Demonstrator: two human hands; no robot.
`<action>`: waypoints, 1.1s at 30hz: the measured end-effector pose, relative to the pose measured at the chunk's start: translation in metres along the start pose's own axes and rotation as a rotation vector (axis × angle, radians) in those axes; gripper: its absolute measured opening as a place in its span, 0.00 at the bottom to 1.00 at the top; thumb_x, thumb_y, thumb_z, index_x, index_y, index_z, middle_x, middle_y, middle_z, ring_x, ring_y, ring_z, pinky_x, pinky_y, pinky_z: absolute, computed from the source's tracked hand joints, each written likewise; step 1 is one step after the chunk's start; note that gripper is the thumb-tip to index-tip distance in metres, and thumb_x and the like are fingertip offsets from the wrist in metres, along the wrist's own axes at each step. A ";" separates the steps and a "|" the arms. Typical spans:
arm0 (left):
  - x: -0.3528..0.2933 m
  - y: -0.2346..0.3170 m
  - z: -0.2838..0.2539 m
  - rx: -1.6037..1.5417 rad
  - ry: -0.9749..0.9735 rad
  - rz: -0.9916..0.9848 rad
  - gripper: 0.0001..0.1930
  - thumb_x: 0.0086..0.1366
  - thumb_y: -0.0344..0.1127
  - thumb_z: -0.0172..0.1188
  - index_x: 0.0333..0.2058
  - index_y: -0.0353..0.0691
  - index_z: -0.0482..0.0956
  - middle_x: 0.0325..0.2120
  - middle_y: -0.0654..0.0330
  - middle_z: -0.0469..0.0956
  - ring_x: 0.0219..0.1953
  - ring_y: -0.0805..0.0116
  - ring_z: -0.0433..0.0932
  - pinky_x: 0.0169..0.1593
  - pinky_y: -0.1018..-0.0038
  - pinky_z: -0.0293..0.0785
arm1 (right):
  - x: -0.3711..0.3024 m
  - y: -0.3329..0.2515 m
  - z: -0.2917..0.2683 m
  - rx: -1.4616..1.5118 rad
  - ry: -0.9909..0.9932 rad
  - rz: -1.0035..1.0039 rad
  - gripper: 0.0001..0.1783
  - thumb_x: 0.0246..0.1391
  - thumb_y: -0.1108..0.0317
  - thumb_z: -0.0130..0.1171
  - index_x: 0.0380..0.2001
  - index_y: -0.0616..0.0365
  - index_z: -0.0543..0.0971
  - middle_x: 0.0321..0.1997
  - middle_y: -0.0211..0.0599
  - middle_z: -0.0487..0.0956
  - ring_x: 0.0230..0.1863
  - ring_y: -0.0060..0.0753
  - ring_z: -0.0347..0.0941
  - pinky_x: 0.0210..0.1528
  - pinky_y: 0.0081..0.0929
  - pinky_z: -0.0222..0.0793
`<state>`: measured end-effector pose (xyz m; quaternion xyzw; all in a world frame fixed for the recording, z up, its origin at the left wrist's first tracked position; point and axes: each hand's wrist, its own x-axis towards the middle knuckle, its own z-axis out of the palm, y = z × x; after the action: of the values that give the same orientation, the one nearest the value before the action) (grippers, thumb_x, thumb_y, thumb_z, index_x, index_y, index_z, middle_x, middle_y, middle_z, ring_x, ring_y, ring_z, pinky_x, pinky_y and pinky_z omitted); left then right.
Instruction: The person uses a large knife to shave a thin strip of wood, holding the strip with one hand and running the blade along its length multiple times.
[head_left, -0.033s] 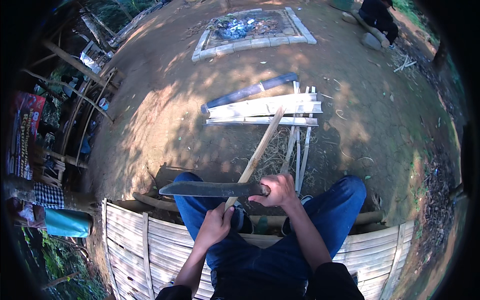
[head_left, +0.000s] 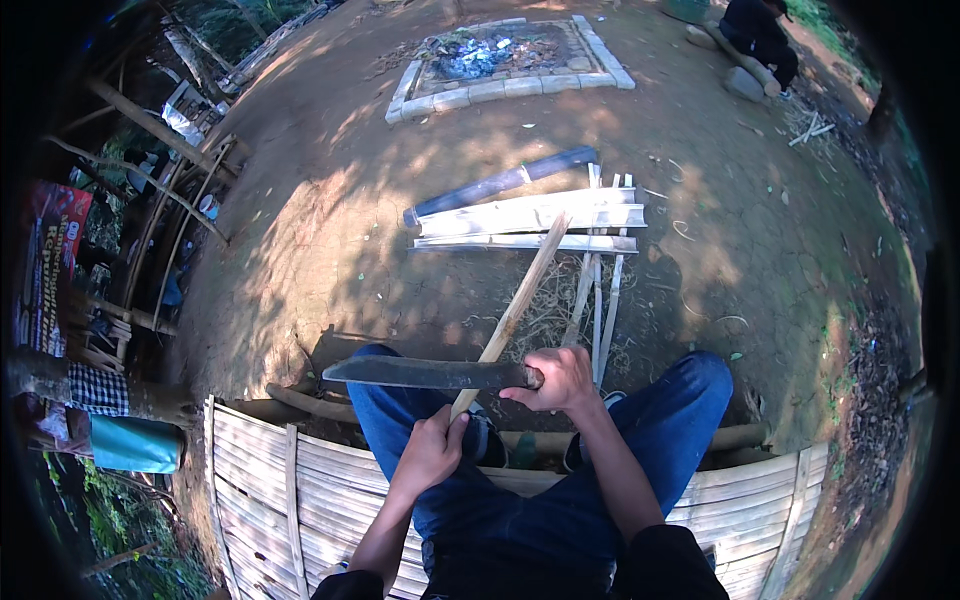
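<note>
Head view, looking down: a seated person grips a pale bamboo strip (head_left: 525,297) and a machete (head_left: 420,375), one in each hand.
The hands are apart, just near each other above the lap. The left hand (head_left: 430,447) is wrapped around the strip's lower end; the strip slants up and to the right, away from the body, between knees in blue jeans (head_left: 690,405). The right hand (head_left: 556,381) is closed around the machete's handle, its long dark blade pointing left and crossing over the strip just above the left hand. Whether the edge touches the strip, I cannot tell. Beyond, on bare earth, lie split bamboo pieces (head_left: 515,213), a dark tube (head_left: 480,190), narrow strips (head_left: 598,320) and curled shavings (head_left: 515,335). The person sits on a slatted bench (head_left: 250,455).
</note>
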<state>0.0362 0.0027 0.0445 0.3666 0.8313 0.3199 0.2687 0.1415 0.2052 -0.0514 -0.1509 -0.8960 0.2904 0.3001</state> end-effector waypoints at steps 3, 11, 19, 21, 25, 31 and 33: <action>-0.001 -0.010 0.004 0.027 0.017 -0.007 0.14 0.71 0.35 0.53 0.29 0.30 0.71 0.15 0.47 0.70 0.18 0.57 0.70 0.27 0.63 0.65 | -0.003 0.011 0.004 0.014 -0.048 0.103 0.37 0.41 0.27 0.63 0.11 0.53 0.73 0.11 0.33 0.73 0.14 0.42 0.74 0.18 0.37 0.69; 0.002 -0.008 0.006 0.065 0.141 0.174 0.13 0.70 0.33 0.53 0.28 0.30 0.70 0.17 0.39 0.72 0.26 0.39 0.75 0.27 0.56 0.67 | 0.001 -0.002 0.006 0.043 0.144 -0.169 0.35 0.43 0.30 0.64 0.11 0.52 0.71 0.09 0.32 0.69 0.14 0.39 0.73 0.17 0.35 0.68; 0.002 0.004 -0.002 0.029 0.132 0.120 0.13 0.70 0.32 0.52 0.27 0.30 0.71 0.14 0.44 0.70 0.19 0.49 0.74 0.24 0.60 0.65 | -0.001 -0.026 0.015 0.117 0.133 -0.066 0.37 0.45 0.31 0.63 0.11 0.56 0.69 0.10 0.34 0.67 0.12 0.41 0.70 0.16 0.33 0.64; 0.011 -0.003 0.011 0.044 0.220 0.305 0.13 0.71 0.33 0.52 0.27 0.30 0.71 0.13 0.46 0.69 0.16 0.53 0.73 0.22 0.63 0.63 | 0.005 -0.021 0.009 0.049 0.199 -0.173 0.37 0.45 0.31 0.63 0.11 0.55 0.69 0.10 0.33 0.67 0.13 0.40 0.71 0.16 0.33 0.65; 0.004 -0.002 -0.001 0.036 0.101 0.008 0.13 0.70 0.32 0.52 0.28 0.30 0.71 0.15 0.39 0.72 0.25 0.37 0.77 0.24 0.57 0.67 | 0.004 0.022 0.010 0.046 0.150 0.268 0.31 0.49 0.36 0.63 0.15 0.56 0.75 0.10 0.36 0.73 0.13 0.43 0.74 0.19 0.38 0.70; 0.004 -0.004 0.015 0.035 0.026 0.033 0.13 0.70 0.33 0.52 0.28 0.30 0.70 0.17 0.38 0.72 0.26 0.37 0.76 0.26 0.56 0.66 | 0.000 -0.012 0.011 0.092 0.105 0.105 0.29 0.48 0.41 0.66 0.14 0.56 0.75 0.09 0.35 0.71 0.14 0.43 0.72 0.18 0.36 0.67; 0.003 -0.004 0.017 0.050 0.028 0.019 0.13 0.70 0.33 0.51 0.28 0.30 0.70 0.17 0.39 0.72 0.25 0.37 0.76 0.26 0.57 0.66 | 0.000 -0.018 0.009 -0.039 0.082 -0.076 0.33 0.42 0.33 0.65 0.13 0.54 0.75 0.09 0.33 0.72 0.13 0.41 0.73 0.18 0.35 0.68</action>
<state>0.0440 0.0083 0.0299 0.3768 0.8392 0.3064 0.2448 0.1343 0.1868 -0.0467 -0.1346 -0.8935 0.2547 0.3444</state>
